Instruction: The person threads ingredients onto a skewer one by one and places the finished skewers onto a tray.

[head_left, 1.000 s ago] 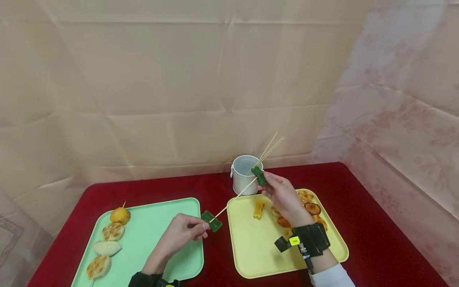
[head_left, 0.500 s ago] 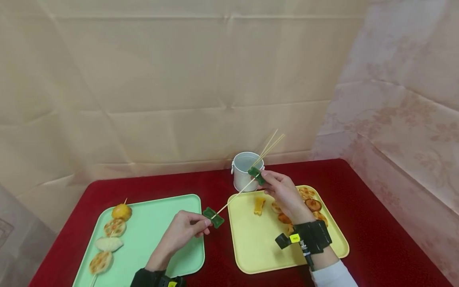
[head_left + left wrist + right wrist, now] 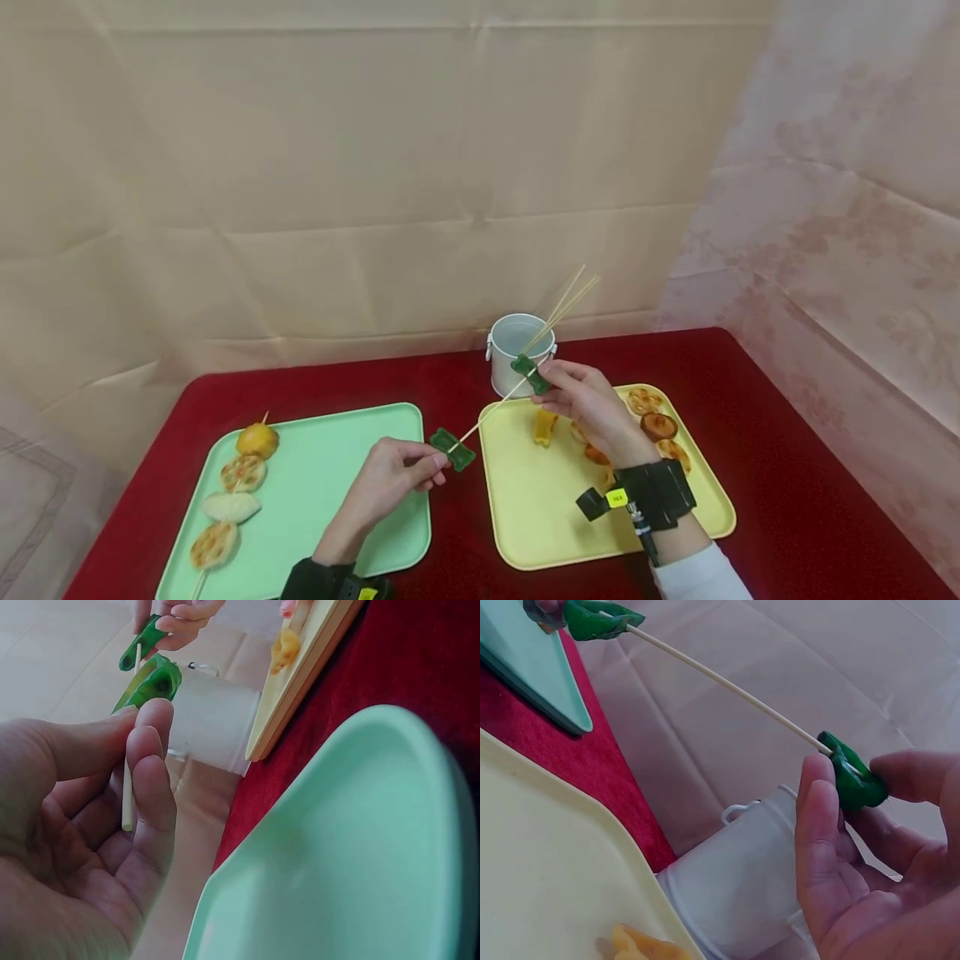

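Note:
A thin wooden skewer [image 3: 491, 410] runs slantwise between my two hands, above the gap between the trays. My left hand [image 3: 390, 479] pinches it near its lower end, and in the left wrist view the blunt end [image 3: 127, 814] sticks out past the fingers. Right beside those fingers, a green pepper-like piece [image 3: 462, 457] is threaded on the skewer. At the upper end, my right hand [image 3: 588, 408] holds a second green pepper-like piece [image 3: 847, 784] between thumb and fingers. The skewer's tip passes into this piece.
A white bucket [image 3: 504, 375] with several skewers [image 3: 573, 300] stands behind. On the right, a yellow tray [image 3: 540, 521] carries an orange-yellow piece [image 3: 544, 427] and other food pieces, partly hidden by my hand. A green tray [image 3: 322, 450] on the left bears a loaded skewer [image 3: 213, 544].
The right hand has moved its green piece down and left along the skewer, so the two green pieces are closer together. The left hand keeps its grip and has shifted slightly right.

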`<state>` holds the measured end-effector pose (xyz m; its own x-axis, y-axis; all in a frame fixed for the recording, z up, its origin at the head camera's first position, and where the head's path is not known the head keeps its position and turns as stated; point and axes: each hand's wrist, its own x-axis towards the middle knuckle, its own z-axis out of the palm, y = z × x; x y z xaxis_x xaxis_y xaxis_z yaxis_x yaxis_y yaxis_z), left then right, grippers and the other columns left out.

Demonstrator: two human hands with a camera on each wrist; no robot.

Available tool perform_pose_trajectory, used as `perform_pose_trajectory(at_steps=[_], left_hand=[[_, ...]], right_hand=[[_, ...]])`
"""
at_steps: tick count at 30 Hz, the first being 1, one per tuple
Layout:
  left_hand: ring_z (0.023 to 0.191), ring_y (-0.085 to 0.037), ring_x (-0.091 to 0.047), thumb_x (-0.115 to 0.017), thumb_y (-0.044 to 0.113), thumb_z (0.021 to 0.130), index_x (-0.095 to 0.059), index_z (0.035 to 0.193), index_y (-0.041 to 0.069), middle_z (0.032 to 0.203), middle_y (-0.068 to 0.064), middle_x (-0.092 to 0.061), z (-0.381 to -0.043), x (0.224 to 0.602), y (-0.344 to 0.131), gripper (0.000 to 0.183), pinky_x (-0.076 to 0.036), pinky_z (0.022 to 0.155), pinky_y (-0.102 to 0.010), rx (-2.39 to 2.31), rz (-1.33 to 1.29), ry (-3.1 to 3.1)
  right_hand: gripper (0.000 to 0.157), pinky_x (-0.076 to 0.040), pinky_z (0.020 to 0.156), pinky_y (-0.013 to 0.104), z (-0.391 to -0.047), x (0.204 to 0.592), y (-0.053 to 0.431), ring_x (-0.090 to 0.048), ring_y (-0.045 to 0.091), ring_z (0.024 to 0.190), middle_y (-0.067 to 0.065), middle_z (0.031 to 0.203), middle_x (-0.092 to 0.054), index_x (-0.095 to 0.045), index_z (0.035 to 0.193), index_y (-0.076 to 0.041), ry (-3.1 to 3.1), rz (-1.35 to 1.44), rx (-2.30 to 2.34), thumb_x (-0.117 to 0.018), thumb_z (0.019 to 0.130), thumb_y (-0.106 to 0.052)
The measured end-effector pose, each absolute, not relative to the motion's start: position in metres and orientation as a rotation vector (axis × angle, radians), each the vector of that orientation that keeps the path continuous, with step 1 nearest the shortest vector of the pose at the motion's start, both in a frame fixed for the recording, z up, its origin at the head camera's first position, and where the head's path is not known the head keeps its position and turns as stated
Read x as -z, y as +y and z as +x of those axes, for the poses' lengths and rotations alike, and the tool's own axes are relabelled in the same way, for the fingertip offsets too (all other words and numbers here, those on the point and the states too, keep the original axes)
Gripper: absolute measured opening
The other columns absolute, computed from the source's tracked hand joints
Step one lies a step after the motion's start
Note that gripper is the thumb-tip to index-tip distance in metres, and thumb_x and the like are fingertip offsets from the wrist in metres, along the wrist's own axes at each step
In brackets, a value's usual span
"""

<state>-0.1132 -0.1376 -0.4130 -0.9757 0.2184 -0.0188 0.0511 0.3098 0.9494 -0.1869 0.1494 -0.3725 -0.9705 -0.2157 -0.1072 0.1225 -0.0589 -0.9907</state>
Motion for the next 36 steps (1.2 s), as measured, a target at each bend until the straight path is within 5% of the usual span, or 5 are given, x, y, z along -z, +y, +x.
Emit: perform_pose_trajectory(at_steps=[7,13,26,36], left_hand=[[0.061,-0.011,-0.062,-0.07,0.016,0.087,-0.075,0.092,-0.003,0.067,-0.004,-0.068,-0.113,0.414,-0.13,0.021,-0.052,0.058,-0.021,-1.701,0.295,2.48],[0.062,-0.014,-0.063,-0.069,0.019,0.088,-0.075,0.091,0.0,0.068,-0.002,-0.068,-0.117,0.413,-0.121,0.02,-0.054,0.059,-0.023,-1.668,0.356,2.482],[0.062,-0.023,-0.064,-0.068,0.013,0.089,-0.075,0.093,-0.003,0.068,-0.005,-0.068,-0.118,0.41,-0.11,0.018,-0.052,0.055,-0.022,-1.699,0.396,2.5],[0.06,-0.013,-0.062,-0.069,0.017,0.088,-0.075,0.093,-0.002,0.066,0.0,-0.068,-0.12,0.413,-0.11,0.021,-0.052,0.056,-0.022,-1.662,0.38,2.497]], right_hand=[[0.046,-0.051,0.085,0.038,-0.184,0.379,0.152,-0.063,0.032,0.095,0.015,0.102,-0.068,-0.062,0.118,0.003,2.142,-0.189,1.94,-0.063,0.092,-0.036],[0.04,-0.048,0.085,0.046,-0.18,0.383,0.151,-0.059,0.024,0.092,0.005,0.094,-0.069,-0.067,0.111,0.003,2.2,-0.246,1.86,-0.065,0.091,-0.031],[0.034,-0.049,0.08,0.04,-0.171,0.391,0.14,-0.06,0.019,0.091,0.005,0.096,-0.068,-0.068,0.112,0.003,2.217,-0.449,1.709,-0.064,0.091,-0.024],[0.036,-0.048,0.078,0.038,-0.168,0.394,0.131,-0.061,0.019,0.092,0.007,0.099,-0.07,-0.067,0.116,0.0,2.193,-0.498,1.675,-0.064,0.092,-0.025]])
